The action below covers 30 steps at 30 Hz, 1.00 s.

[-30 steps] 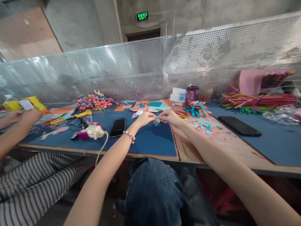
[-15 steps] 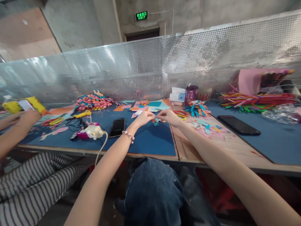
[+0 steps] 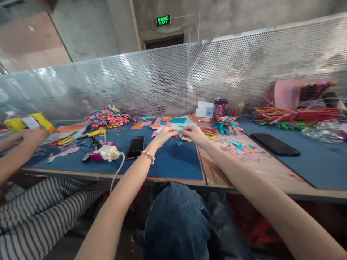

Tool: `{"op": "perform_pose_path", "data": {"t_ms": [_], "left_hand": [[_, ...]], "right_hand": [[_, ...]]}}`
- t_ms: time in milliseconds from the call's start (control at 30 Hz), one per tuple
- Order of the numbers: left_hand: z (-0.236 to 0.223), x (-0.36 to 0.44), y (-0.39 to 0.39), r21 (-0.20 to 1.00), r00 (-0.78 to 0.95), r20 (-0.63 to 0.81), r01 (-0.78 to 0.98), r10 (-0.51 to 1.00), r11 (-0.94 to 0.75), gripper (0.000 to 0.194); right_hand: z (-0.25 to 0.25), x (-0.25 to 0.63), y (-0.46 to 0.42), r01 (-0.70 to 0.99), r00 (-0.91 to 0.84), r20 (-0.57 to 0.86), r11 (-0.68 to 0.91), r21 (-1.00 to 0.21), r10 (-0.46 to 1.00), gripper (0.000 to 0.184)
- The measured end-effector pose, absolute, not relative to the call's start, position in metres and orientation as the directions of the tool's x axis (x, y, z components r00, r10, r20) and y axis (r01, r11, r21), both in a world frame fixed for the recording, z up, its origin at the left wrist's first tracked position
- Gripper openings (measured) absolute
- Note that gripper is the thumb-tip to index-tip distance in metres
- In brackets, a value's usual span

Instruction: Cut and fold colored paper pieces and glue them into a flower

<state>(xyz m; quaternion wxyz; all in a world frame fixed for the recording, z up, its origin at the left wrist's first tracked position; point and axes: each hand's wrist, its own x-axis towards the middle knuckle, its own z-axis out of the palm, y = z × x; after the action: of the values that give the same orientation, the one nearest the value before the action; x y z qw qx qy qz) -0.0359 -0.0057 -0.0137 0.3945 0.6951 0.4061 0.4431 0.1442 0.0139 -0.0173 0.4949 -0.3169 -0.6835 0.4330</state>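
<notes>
Both my hands meet over the blue mat (image 3: pixel 173 162), fingertips close together. My left hand (image 3: pixel 165 137), with a beaded bracelet on its wrist, is closed in a pinch. My right hand (image 3: pixel 195 135) pinches too, just beside it. Between the fingertips is a small piece of teal paper (image 3: pixel 180 134), partly hidden by the fingers. A teal paper scrap (image 3: pixel 179 143) lies on the mat just below. Behind the hands, flat sheets of coloured paper (image 3: pixel 179 120) overlap. To the right sits a bundle of blue and orange paper strips (image 3: pixel 228 125).
A phone (image 3: pixel 135 147) and a power strip (image 3: pixel 105 151) lie left, near a pink paper pile (image 3: pixel 108 117). Paper scraps (image 3: pixel 241 146), a black phone (image 3: pixel 275 143) and coloured sticks (image 3: pixel 295 115) lie right. A tissue pack (image 3: pixel 204 110) and cup (image 3: pixel 221 107) stand behind. Another person's hands (image 3: pixel 34 137) are far left.
My fingers have shifted slightly around the small paper piece, and my left fingers look a little straighter. The rest of the table looks the same.
</notes>
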Motion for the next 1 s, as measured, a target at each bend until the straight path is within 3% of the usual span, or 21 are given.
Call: {"op": "perform_pose_path", "data": {"t_ms": [400,633,1000], "left_hand": [[-0.014,-0.036,-0.006,0.907,0.304,0.294,0.209,0.906,-0.365,0.023],[-0.012,-0.035,-0.007,0.892,0.318,0.32,0.217,0.892,-0.397,0.017],[-0.011,-0.034,-0.01,0.87,0.333,0.335,0.249,0.882,-0.425,0.019]], "right_hand": [[-0.017,0.148,0.013,0.024,-0.307,0.398,0.425,-0.905,0.864,0.034],[-0.02,0.153,0.016,-0.154,-0.418,0.308,0.267,-0.951,0.855,0.037],[-0.02,0.155,0.019,-0.006,-0.395,0.33,0.357,-0.934,0.857,0.037]]}}
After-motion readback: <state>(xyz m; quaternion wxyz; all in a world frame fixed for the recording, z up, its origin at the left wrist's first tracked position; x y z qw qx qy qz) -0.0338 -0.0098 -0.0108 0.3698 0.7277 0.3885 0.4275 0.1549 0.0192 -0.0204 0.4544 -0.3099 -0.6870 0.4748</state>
